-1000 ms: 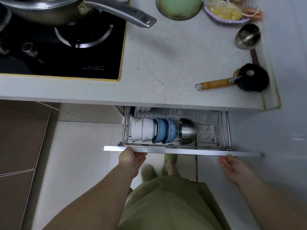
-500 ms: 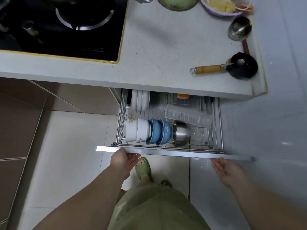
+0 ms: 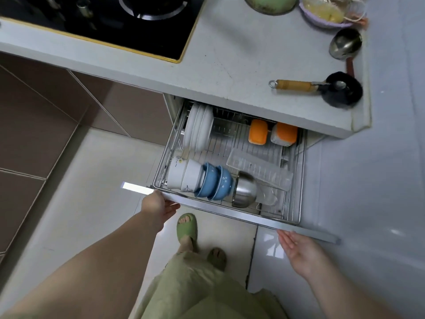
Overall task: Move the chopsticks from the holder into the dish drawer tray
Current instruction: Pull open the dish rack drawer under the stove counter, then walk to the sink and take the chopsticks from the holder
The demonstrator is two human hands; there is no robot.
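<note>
Gripping drawer front (image 3: 230, 209): left hand (image 3: 156, 204), right hand (image 3: 296, 246).

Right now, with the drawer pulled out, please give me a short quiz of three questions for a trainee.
1. True or false: the left hand grips the drawer front.
2. What lies right of the blue bowls? A) steel bowl B) plates C) brush
3. Fill in: the clear tray holds ___ chopsticks.

Key: 1 true; 2 A, the steel bowl; 3 no.
</note>
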